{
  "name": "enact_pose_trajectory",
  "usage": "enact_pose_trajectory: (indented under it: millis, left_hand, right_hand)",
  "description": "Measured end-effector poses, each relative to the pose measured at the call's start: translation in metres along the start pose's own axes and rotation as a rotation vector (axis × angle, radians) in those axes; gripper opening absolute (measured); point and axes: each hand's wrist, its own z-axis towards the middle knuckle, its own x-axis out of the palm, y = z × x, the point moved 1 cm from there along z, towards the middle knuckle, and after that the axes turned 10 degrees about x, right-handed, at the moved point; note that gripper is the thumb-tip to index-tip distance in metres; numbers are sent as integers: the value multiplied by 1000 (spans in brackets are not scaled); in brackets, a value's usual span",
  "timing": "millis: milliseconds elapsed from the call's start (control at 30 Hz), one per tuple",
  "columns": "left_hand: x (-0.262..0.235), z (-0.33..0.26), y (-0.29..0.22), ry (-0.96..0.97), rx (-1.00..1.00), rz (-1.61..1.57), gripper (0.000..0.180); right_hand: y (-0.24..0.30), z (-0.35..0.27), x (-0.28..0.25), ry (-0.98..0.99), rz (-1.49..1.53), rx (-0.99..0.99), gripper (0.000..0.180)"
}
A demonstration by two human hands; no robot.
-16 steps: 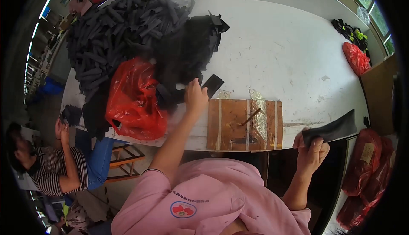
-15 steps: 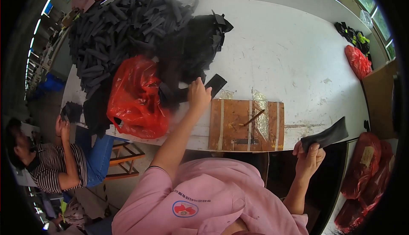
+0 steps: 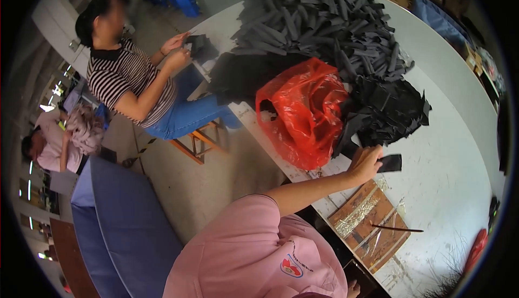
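My left hand reaches out over the white table, its fingers closed on the edge of a small flat black piece. The piece lies just below a pile of black cut pieces. A red plastic bag slumps to the left of the hand. Near me lies a brown board with shiny tape strips and a thin dark stick on it. Only a sliver of my right hand shows at the bottom edge, and its grip is hidden.
A big heap of dark grey rolled strips covers the far table. A co-worker in a striped shirt sits on a wooden stool, handling black pieces. Another person sits further left. A blue sheet lies on the floor.
The view has swung left, bringing the co-worker into full view. My right hand with its long black piece has dropped almost out of sight. My left hand stays at the small black piece.
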Motion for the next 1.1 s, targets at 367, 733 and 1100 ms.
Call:
enact_pose_trajectory:
  millis: [367, 733, 1100]
  left_hand:
    - [-42, -49, -72, 361, -417, -711, 30]
    - [-77, -52, -67, 10, -837, -1100, 21]
    - [-77, -56, -78, 180, -899, -1105, 20]
  right_hand:
    - [164, -47, 159, 629, 434, -68, 41]
    - [198, -48, 193, 391, 497, -9, 16]
    - [206, -46, 188, 487, 654, -23, 23]
